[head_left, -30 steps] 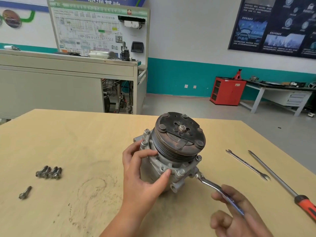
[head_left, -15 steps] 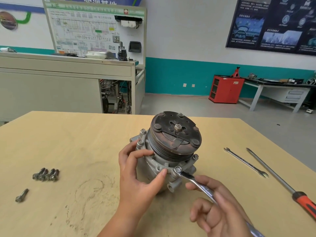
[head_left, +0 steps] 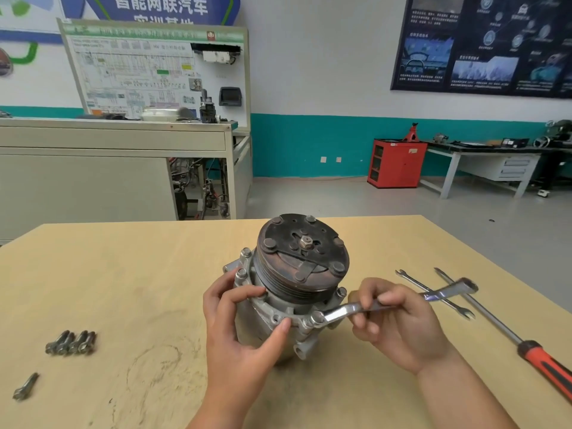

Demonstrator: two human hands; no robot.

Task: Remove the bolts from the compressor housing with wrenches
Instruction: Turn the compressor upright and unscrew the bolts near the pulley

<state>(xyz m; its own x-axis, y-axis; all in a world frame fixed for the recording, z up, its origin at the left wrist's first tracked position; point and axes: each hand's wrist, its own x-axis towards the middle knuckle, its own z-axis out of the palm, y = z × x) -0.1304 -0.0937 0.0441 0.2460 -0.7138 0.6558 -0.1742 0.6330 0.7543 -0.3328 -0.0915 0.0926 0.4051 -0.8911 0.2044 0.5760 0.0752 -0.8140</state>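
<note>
Swung from 5 o'clock round to 3 o'clock, the wrench (head_left: 339,311) sits on a bolt (head_left: 316,318) at the near rim of the compressor housing (head_left: 269,305), mid-worktop (head_left: 123,274). The left hand (head_left: 235,335) has its fingers clasped around the housing, and the right hand (head_left: 399,329) grasps the wrench. Loosening looks under way; the next move likely calls for reseating the wrench for another stroke.

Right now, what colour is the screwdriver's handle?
The screwdriver handle is orange-red with a black stripe, clearest in the head view.

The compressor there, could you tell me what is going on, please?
A person's left hand steadies the compressor while the right hand holds a wrench on a bolt at its near rim. Loose bolts lie on the table to the left, a second wrench and a screwdriver to the right.
</note>
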